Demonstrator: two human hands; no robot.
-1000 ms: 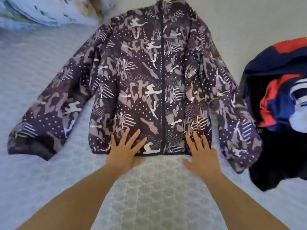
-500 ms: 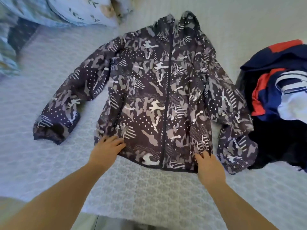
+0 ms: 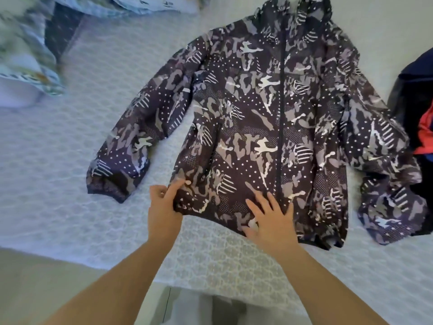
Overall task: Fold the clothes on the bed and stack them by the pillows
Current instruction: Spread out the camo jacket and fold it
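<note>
A dark camouflage-print zip jacket point(image 3: 264, 127) lies spread flat, front up, on the pale quilted bed point(image 3: 70, 160), both sleeves out to the sides. My left hand point(image 3: 165, 205) pinches the jacket's lower left hem corner between thumb and fingers. My right hand point(image 3: 269, 219) rests flat with spread fingers on the hem near the zip. Floral pillows point(image 3: 25, 66) lie at the far left.
A heap of dark blue, red and black clothes point(image 3: 419, 118) sits at the right edge, touching the jacket's right sleeve. The bed's near edge point(image 3: 117, 268) runs across the bottom, with floor below it.
My right hand has slid left along the hem from the right corner to near the zip. My left hand now pinches the left hem corner. The view has shifted left.
</note>
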